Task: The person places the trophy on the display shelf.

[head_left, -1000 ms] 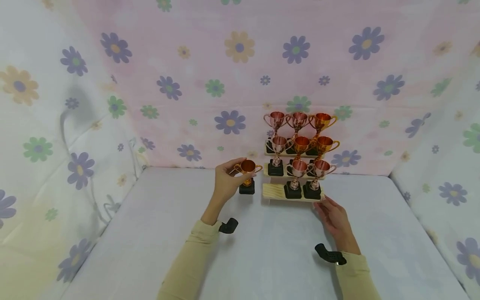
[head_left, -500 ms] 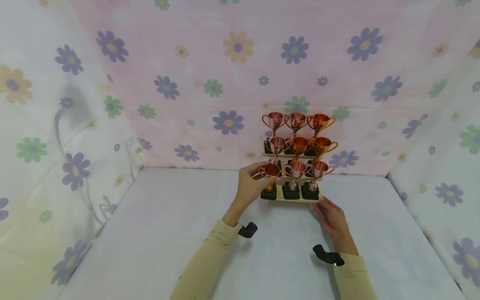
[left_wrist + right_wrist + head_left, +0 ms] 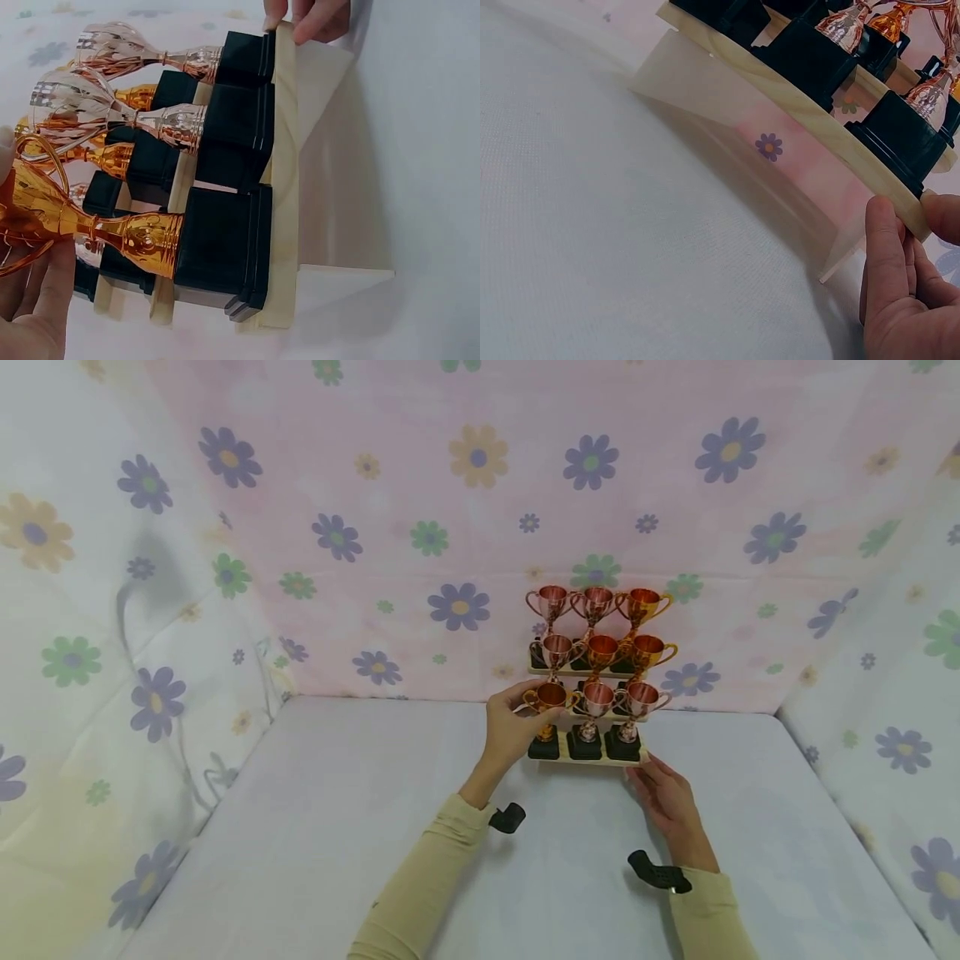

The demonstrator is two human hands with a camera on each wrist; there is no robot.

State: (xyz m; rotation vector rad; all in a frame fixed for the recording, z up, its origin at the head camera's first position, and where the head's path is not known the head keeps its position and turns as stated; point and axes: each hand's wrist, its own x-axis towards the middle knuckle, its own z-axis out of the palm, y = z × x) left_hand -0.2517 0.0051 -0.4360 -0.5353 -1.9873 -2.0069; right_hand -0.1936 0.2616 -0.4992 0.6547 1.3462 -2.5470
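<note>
My left hand point(image 3: 508, 731) grips a small gold trophy cup point(image 3: 150, 238) by its upper part, fingers and thumb round the bowl. Its black base stands on the left end of the lowest board of a three-step wooden display stand point(image 3: 285, 172). Beside it on that board are two rose-gold trophies point(image 3: 597, 700). Low at the stand's front right corner, my right hand point(image 3: 671, 800) pinches the board's end, thumb above and fingers beneath, as the right wrist view shows. Part of the gold cup is hidden by my left fingers in the head view.
The middle step bears a rose-gold trophy point(image 3: 557, 650) and two gold ones point(image 3: 649, 652). On the top step stand two rose-gold trophies and a gold one point(image 3: 643, 603). Clear side panels point(image 3: 682, 82) hold up the stand on a white tabletop point(image 3: 337, 827), before a flowered cloth point(image 3: 390, 468).
My left hand has carried the gold trophy rightward, from left of the stand onto the left end of its lowest board. The right hand stays at the corner.
</note>
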